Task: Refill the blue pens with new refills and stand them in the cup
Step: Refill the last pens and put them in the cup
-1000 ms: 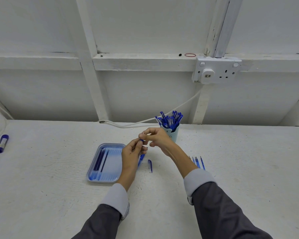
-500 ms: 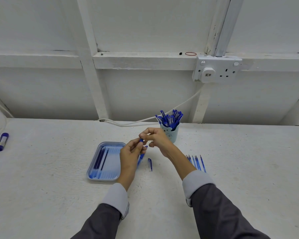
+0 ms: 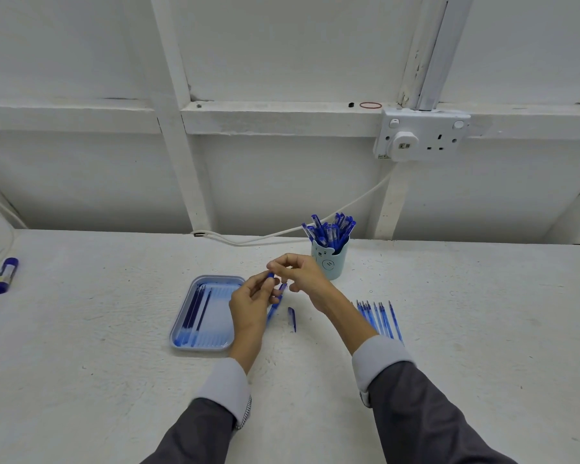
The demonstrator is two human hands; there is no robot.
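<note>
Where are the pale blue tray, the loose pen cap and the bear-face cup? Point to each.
Pale blue rectangular plastic tray [image 3: 198, 347]: head view, front rim.
Small loose blue pen cap [image 3: 292, 319]: head view, its middle.
Pale blue bear-face cup [image 3: 332, 264]: head view, front wall.

We see a white table [image 3: 114, 380] bearing the cup [image 3: 332, 267]. Left of the cup lies a tray [image 3: 181, 329], nearer us a pen cap [image 3: 292, 319], right a row of blue refills [image 3: 379, 319], and far left a glue stick [image 3: 4, 275].

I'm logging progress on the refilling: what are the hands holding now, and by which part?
Both hold one blue pen: the left hand grips its upper barrel, the right hand pinches its far end.
</note>
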